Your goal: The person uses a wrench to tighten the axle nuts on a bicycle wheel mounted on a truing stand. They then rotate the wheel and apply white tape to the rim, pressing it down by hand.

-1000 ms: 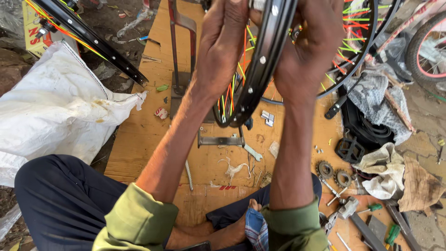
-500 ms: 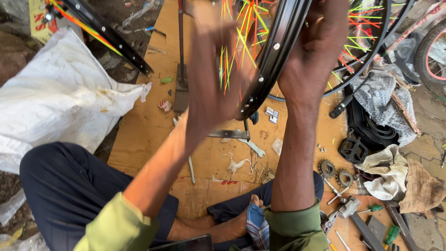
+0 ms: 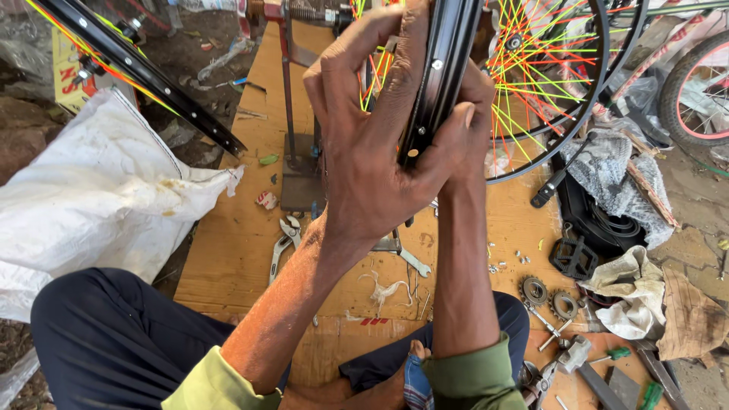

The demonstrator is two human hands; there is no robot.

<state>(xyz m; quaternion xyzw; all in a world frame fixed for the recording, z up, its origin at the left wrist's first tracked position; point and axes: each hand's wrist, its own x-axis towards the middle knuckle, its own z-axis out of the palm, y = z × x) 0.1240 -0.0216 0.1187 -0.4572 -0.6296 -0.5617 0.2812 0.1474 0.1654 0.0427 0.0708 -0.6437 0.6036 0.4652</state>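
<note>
While my two hands close on the black wheel rim (image 3: pixel 444 72) from either side, I judge the work to be at the checking or truing stage: the rim sits up in a metal stand (image 3: pixel 288 91) at the far edge of the wooden board (image 3: pixel 228 250), and I am pressing on it. My left hand (image 3: pixel 372 152) wraps the near side, fingers curled over the top and thumb laid along the rim's edge, gripping it firmly. My right hand (image 3: pixel 471 114) is mostly hidden behind the rim; its fingertips show hooked over the far edge, so it looks clamped on the rim too. A next move, I reckon, would call for steady, even pressure from both sides, with the rim kept square in the stand so it does not twist.

Counting what lies around: one rim in my hands, a second spoked wheel (image 3: pixel 562 83) just behind it with orange and yellow spokes, a third rim (image 3: pixel 137 68) leaning at upper left, and a tyred wheel (image 3: pixel 695 91) at the right edge. On the board I see one pair of pliers (image 3: pixel 282 241), two small sprockets (image 3: pixel 548 298), one black pedal (image 3: pixel 573 258), and one white sack (image 3: pixel 99 197) beside my left knee.
</note>
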